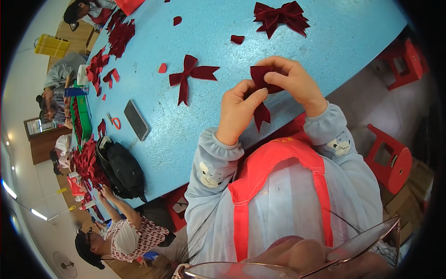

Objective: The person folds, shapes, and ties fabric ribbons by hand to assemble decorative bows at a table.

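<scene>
Between my two hands, just above the near side of the blue table (158, 162), is a dark red velvet bow (262, 116), one tail hanging down below my fingers. My left hand (239, 107) pinches it with thumb and forefinger. On its other side my right hand (295, 81) grips the upper loop, thumb pressed against the velvet. My fingers hide the bow's middle. A single velvet bow (188, 79) lies flat to the left of my hands. Farther off, at the top, lies a small pile of finished-looking bows (281, 18).
Small velvet scraps (237, 39) dot the table. Left of me lie a phone (136, 120), orange-handled scissors (114, 122) and a black bag (120, 167). Heaps of velvet pieces (88, 165) and a green tray (81, 116) line the far left, where several people work. Red stools (390, 158) stand at right.
</scene>
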Action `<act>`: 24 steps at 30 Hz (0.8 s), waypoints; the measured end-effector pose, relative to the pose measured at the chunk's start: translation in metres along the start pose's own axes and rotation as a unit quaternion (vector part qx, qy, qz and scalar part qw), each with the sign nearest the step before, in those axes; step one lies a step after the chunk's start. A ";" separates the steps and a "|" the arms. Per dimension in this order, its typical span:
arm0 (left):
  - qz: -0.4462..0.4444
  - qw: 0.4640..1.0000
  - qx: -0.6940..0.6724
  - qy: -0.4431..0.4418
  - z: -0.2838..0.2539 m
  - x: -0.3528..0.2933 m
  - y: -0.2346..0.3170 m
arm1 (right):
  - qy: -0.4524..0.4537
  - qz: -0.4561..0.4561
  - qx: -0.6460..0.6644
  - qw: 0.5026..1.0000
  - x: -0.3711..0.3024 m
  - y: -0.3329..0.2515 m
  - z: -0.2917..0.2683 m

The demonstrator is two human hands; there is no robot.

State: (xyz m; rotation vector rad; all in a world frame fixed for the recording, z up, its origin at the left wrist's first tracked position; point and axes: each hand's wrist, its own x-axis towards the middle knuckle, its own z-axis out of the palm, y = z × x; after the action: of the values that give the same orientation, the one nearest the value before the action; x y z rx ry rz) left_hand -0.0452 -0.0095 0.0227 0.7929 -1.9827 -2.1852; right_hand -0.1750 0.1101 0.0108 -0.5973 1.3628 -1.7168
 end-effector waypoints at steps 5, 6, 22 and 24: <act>0.084 0.992 0.088 0.031 0.005 -0.005 0.004 | 0.033 -0.036 0.040 0.998 0.003 0.020 0.006; 0.084 0.992 0.086 0.034 0.005 -0.006 0.005 | 0.050 -0.078 0.020 0.996 0.006 0.023 0.003; 0.248 0.907 0.334 0.068 -0.001 -0.009 0.005 | -0.141 -0.220 -0.373 0.890 0.006 -0.020 -0.010; 0.271 0.886 0.368 0.077 0.000 -0.008 0.007 | -0.124 -0.209 -0.304 0.921 0.006 -0.010 -0.010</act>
State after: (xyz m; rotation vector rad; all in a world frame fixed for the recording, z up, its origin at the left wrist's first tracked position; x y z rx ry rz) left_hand -0.0401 -0.0073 0.0324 0.3525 -2.5460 -1.0221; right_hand -0.1891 0.1115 0.0166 -1.4940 1.6624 -1.4365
